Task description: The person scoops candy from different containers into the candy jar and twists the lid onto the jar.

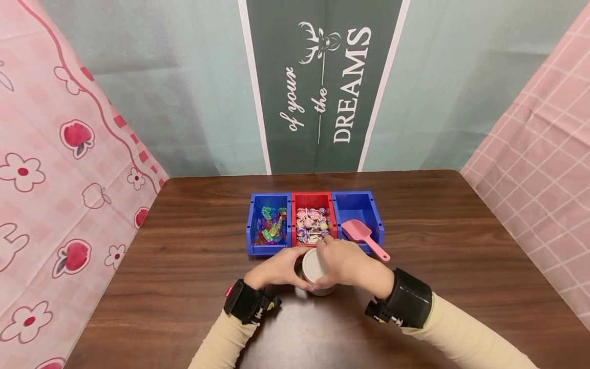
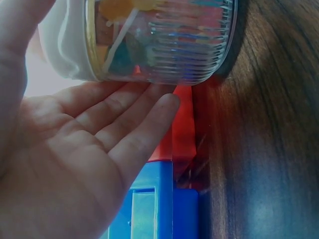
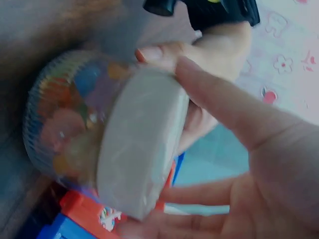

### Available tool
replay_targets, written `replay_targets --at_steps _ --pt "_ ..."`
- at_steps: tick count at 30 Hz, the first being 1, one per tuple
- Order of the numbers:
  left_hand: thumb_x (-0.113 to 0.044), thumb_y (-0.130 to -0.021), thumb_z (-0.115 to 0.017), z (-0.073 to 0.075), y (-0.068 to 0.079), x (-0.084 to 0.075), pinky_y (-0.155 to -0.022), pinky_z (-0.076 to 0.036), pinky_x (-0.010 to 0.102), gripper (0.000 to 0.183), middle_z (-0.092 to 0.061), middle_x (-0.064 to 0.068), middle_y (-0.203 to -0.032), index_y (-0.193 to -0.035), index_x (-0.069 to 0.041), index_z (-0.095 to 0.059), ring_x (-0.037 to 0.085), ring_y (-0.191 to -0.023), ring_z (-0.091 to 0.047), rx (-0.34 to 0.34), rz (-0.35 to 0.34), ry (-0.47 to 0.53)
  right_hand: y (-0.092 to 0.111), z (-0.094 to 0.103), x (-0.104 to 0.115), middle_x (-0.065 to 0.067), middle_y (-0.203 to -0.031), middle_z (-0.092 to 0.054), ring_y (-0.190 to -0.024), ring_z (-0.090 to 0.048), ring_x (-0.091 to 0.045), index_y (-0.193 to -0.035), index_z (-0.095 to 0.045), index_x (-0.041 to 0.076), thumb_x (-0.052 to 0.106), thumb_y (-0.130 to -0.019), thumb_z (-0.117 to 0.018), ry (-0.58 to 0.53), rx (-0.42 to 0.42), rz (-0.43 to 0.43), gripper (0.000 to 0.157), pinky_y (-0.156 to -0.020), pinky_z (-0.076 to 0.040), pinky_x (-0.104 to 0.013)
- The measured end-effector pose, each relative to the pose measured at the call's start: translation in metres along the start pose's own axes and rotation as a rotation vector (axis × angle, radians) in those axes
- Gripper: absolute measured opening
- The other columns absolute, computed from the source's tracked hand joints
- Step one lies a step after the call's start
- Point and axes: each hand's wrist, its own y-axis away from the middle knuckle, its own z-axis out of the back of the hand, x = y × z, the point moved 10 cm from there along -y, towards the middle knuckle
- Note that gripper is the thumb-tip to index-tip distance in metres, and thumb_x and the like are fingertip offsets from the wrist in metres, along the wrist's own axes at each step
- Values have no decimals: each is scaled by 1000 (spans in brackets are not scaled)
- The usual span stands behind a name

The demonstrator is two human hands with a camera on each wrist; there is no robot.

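Observation:
A clear ribbed jar (image 2: 184,42) with colourful pieces inside stands on the wooden table, in front of the bins. Its off-white lid (image 3: 142,142) is on. My left hand (image 1: 278,269) holds the jar from the left, thumb on the near side and fingers round the far side. From the right, my right hand (image 1: 343,261) grips the lid, thumb at its near edge and fingers at the far edge. Much of the jar's body is hidden under the lid and hands in the head view.
Beyond the jar, three joined bins stand in a row: a blue bin (image 1: 249,238) with translucent coloured pieces, a red bin (image 1: 312,197) with candy-like pieces, and another blue bin (image 1: 352,202). A pink scoop (image 1: 361,231) lies in the last, its handle over the front edge.

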Motion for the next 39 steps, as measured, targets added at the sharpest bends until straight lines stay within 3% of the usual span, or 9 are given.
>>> replay_targets --at_steps 3,6,9,12,17,22,31,35,39 --pt "-28 -68 -85 0 0 0 -94 -49 24 79 -64 5 -125 -137 -10 -51 16 -108 -58 0 -7 -7 1 -4 -4 -19 -101 -65 -78 -61 -28 -115 -59 -4 64 -65 -77 23 0 -84 86 -69 -59 -47" --pt "-28 -68 -86 0 -1 -1 -96 -48 25 80 -64 5 -126 -137 -10 -51 16 -109 -57 -4 -11 -2 2 -5 -6 -19 -105 -63 -86 -60 -29 -117 -58 -4 65 -64 -78 10 8 -83 89 -73 -59 -47" --pt "-27 -67 -87 0 0 0 -99 -48 26 81 -63 5 -128 -137 -10 -51 17 -112 -58 -8 -9 12 3 -2 -2 -14 -110 -60 -97 -57 -27 -120 -56 -1 56 -61 -85 -35 26 21 87 -82 -57 -44" --pt "-26 -66 -88 1 1 1 -103 -47 28 83 -62 5 -131 -138 -10 -50 17 -117 -58 -11 -8 25 5 1 4 -9 -115 -58 -105 -55 -25 -124 -53 5 37 -59 -91 -92 51 158 82 -88 -55 -43" --pt "-27 -67 -88 0 2 1 -104 -47 29 83 -62 5 -132 -138 -9 -49 18 -119 -58 -9 -5 26 8 6 9 -7 -120 -58 -108 -57 -24 -130 -52 8 19 -64 -89 -100 60 286 77 -88 -57 -42" --pt "-27 -67 -88 -1 2 2 -102 -47 27 83 -63 4 -130 -138 -10 -49 16 -116 -58 -13 2 28 6 6 8 -9 -112 -61 -98 -59 -22 -124 -56 7 28 -66 -87 -60 16 252 69 -82 -58 -40" --pt "-26 -66 -87 -2 1 1 -98 -48 26 83 -64 6 -127 -139 -10 -49 18 -112 -58 -8 2 10 3 -5 -3 -17 -103 -62 -86 -58 -25 -115 -58 -4 51 -69 -81 -89 35 0 75 -76 -59 -42" --pt "-26 -66 -87 -1 1 0 -99 -48 27 84 -63 5 -128 -139 -10 -49 17 -112 -58 -13 -3 4 3 -2 -2 -15 -105 -60 -93 -57 -25 -115 -58 -2 49 -67 -84 -87 16 56 75 -82 -58 -41" --pt "-27 -66 -88 0 1 -1 -101 -47 26 84 -63 5 -129 -139 -10 -49 17 -115 -58 -18 -9 13 5 4 5 -10 -110 -58 -98 -57 -21 -121 -56 2 33 -63 -89 -106 4 213 73 -84 -57 -38"
